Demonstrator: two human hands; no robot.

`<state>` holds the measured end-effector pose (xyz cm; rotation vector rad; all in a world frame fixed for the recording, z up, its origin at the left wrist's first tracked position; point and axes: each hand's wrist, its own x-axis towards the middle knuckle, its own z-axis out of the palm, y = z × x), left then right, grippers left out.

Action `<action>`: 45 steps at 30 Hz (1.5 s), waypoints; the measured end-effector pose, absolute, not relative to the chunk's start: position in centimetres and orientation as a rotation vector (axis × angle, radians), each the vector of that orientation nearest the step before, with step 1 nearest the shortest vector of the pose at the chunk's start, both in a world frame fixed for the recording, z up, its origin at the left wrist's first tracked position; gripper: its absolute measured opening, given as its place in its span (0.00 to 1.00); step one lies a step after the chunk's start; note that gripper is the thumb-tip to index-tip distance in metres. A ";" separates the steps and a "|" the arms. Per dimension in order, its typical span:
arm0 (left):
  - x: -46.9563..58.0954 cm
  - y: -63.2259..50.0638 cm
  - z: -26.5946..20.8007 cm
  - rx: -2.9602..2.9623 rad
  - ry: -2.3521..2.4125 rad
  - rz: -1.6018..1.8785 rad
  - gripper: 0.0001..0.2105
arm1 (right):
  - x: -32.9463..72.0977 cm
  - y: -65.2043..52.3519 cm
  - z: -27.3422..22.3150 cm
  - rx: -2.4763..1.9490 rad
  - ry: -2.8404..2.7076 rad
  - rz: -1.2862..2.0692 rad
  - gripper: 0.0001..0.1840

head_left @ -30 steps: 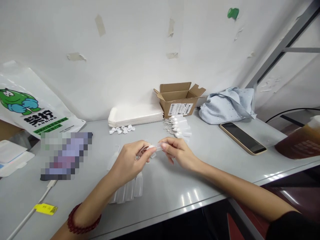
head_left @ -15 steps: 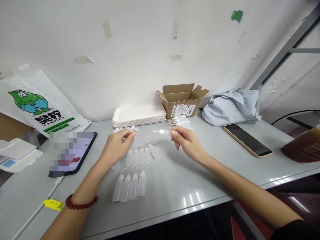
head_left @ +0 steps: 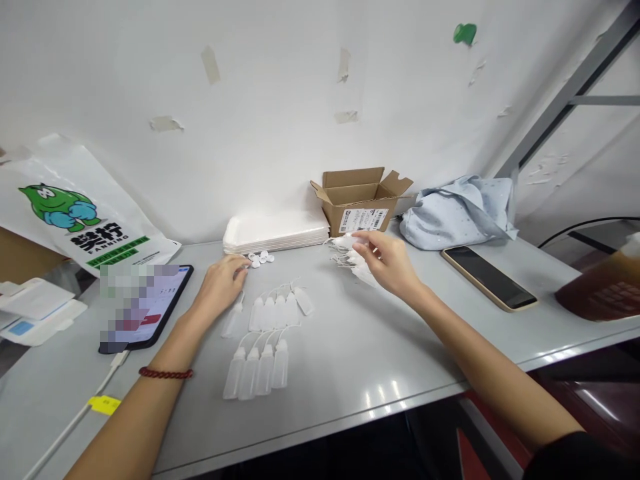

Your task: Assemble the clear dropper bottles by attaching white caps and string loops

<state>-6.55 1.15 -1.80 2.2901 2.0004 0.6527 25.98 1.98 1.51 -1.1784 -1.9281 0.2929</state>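
Observation:
My left hand (head_left: 223, 285) is closed, fingers bent together at the edge of a small heap of white round caps (head_left: 261, 259); what its fingertips hold, if anything, is hidden. At the back, my right hand (head_left: 389, 261) pinches a translucent squeeze bottle (head_left: 357, 238) by thumb and forefinger, over a pile of similar bottles (head_left: 364, 271) with thin tubes. Between the hands lie two rows of clear bottles with white tops and thin curved tubes: a back row (head_left: 270, 312) and a front row (head_left: 257, 373). One more bottle (head_left: 233, 321) lies beside my left hand.
Behind the caps is a stack of white trays (head_left: 277, 230), with an open cardboard box (head_left: 357, 207) to its right. A light blue cloth bag (head_left: 457, 213), a phone (head_left: 487, 277) and a brown drink container (head_left: 603, 283) are on the right. On the left are a charging phone (head_left: 155, 307) and a printed bag (head_left: 85, 207).
My right hand has moved back to the pile of bottles from in front of it, where it held a tubed bottle. My left hand has drawn left, to the caps.

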 end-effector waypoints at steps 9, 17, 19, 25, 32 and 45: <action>-6.8 1.2 -1.5 2.241 2.095 0.590 0.11 | 28.1 3.4 2.4 -1.314 -2.061 0.250 0.12; -6.2 -0.3 0.2 2.106 2.189 0.501 0.11 | 29.2 4.2 2.2 -1.437 -2.049 0.294 0.12; -6.0 -0.3 0.7 1.995 2.252 0.462 0.11 | 29.4 4.7 1.7 -1.421 -1.981 0.243 0.12; -5.7 0.2 1.0 1.865 2.312 0.443 0.12 | 29.3 6.8 -0.4 -1.319 -1.834 0.054 0.11; -5.5 -0.1 1.4 1.850 2.289 0.431 0.12 | 29.2 9.2 -1.8 -1.358 -1.869 0.026 0.16; -4.4 -0.8 1.2 1.915 2.218 0.728 0.07 | 24.1 1.5 -0.3 -0.866 -2.213 0.243 0.11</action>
